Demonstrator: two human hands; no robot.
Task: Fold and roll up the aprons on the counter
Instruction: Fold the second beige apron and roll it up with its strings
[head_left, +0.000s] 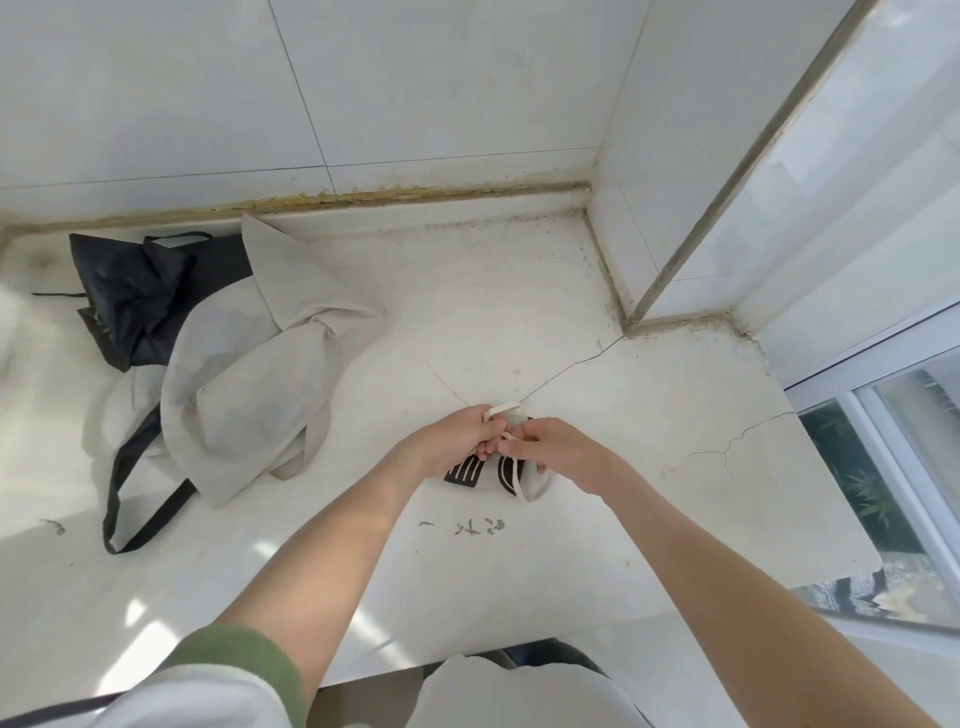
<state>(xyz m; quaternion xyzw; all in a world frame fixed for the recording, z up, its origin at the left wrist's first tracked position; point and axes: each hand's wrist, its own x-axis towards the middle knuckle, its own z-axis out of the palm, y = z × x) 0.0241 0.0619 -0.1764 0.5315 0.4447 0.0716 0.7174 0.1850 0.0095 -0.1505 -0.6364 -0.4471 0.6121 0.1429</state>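
Pinching a cream strap (502, 409), both hands meet over a rolled apron (511, 475) (black print showing) on the worktop (597, 519). Left hand (452, 441) grips roll and strap; right hand (545, 447) is clenched on the strap. Loose aprons (249, 374) lie heaped well left.

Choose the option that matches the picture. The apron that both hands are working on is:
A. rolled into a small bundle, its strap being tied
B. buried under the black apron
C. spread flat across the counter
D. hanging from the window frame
A: the left hand and right hand grip a compact rolled apron and handle its cream strap above the counter.
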